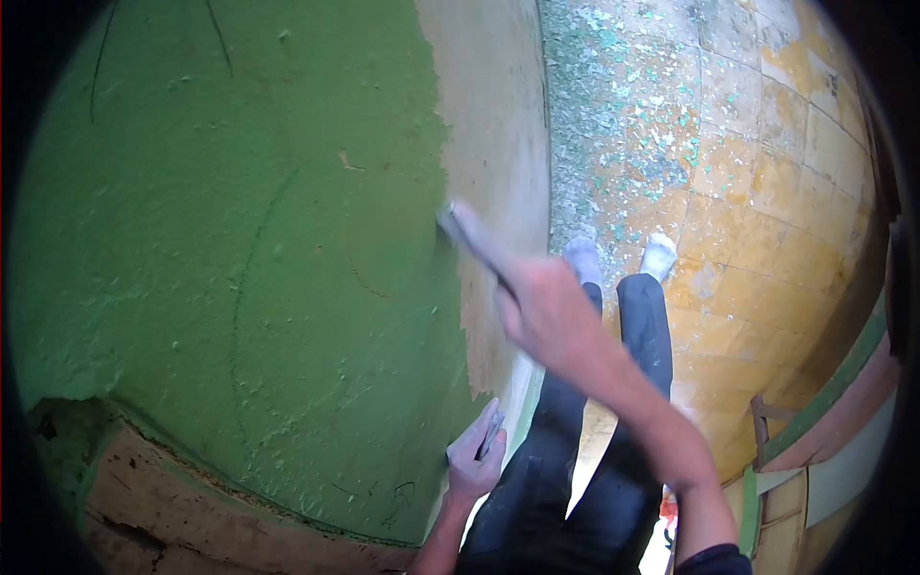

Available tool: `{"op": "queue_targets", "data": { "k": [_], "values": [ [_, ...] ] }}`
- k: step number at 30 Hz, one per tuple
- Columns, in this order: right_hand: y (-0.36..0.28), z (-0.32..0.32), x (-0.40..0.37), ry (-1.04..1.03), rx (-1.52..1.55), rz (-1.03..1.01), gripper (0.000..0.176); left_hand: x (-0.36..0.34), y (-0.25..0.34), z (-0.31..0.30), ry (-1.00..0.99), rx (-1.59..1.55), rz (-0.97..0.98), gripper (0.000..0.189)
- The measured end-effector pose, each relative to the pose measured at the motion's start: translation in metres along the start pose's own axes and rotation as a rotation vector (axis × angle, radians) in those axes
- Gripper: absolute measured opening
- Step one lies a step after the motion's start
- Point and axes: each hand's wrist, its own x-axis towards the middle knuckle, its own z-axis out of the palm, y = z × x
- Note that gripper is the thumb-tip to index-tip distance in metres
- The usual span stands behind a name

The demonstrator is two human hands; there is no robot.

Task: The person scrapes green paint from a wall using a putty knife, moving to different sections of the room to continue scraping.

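Note:
My right hand is closed around a long, thin scraper, slightly blurred. The scraper's tip meets the green painted wall close to the ragged edge of the paint. Beside that edge runs a bare, pale strip of wall. Lower down, my left hand, whitish with dust, is closed on a small flat grey tool near the wall. What kind of tool this is, I cannot make out.
Green and white paint flakes litter the yellowish tiled floor along the wall's foot. My feet in pale socks stand there. At lower left, a broken brown ledge borders the wall. Wooden boards are at lower right.

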Motion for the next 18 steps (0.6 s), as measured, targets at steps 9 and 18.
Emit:
{"op": "queue_targets", "data": {
  "k": [9, 18],
  "values": [
    [0.007, 0.017, -0.012, 0.103, 0.064, -0.117, 0.08, -0.006, -0.008, 0.003, 0.081, -0.001, 0.076, 0.045],
    [0.02, 0.022, -0.01, 0.157, 0.039, -0.251, 0.078, -0.01, -0.012, 0.004, 0.116, 0.001, 0.095, 0.045]
  ]
}}
